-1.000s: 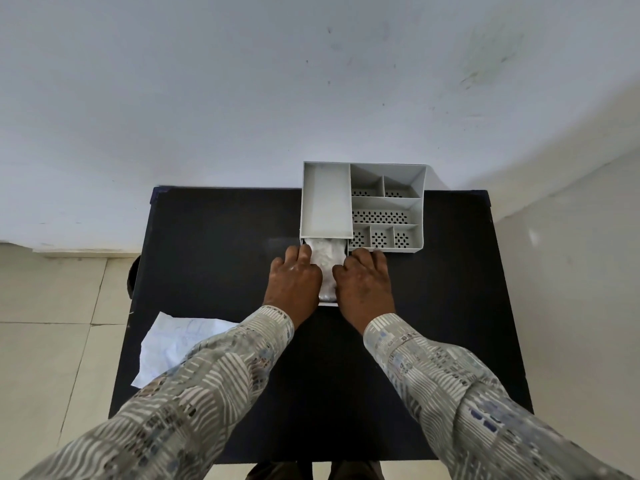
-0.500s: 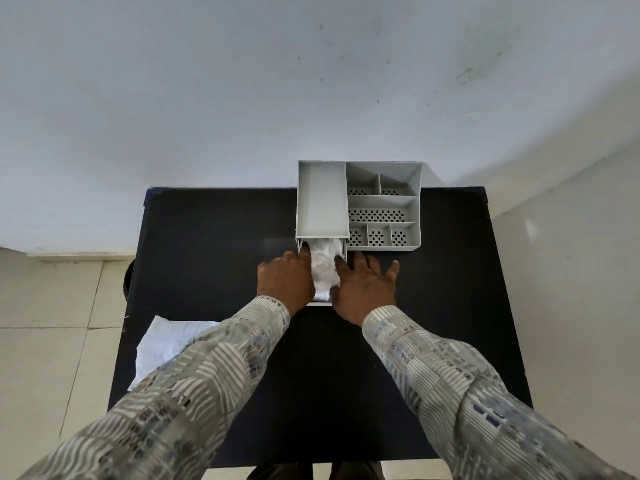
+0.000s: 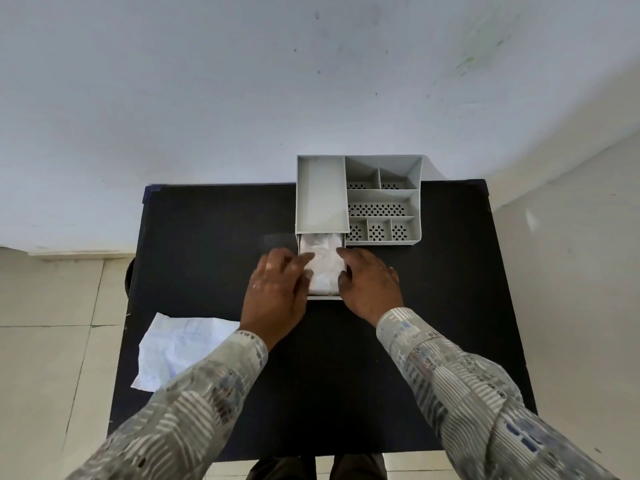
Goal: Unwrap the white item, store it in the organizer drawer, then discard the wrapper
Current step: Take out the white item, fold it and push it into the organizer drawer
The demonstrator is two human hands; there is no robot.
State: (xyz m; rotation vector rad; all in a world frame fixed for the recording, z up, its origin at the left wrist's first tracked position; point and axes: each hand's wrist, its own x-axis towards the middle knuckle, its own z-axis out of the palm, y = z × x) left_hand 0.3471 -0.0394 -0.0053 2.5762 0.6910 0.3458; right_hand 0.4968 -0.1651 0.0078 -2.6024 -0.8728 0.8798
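The grey organizer (image 3: 322, 195) stands at the far edge of the black table (image 3: 311, 375). Its drawer (image 3: 323, 297) is pulled out towards me, and the crumpled white item (image 3: 322, 268) lies inside it. My left hand (image 3: 277, 289) is blurred at the drawer's left side, its fingertips at the item's edge. At the drawer's right wall rests my right hand (image 3: 370, 285), fingers loose, holding nothing. The creased white wrapper (image 3: 176, 351) lies flat on the table's left edge, partly under my left sleeve.
The organizer's right half has several perforated compartments (image 3: 377, 209). A pale wall rises right behind the table. Tiled floor lies to the left and right, and a dark round object (image 3: 129, 278) sits beside the table's left edge.
Both hands have drawn back a little from the drawer and moved apart, showing more of the white item. The left hand is in motion. The drawer stays pulled out.
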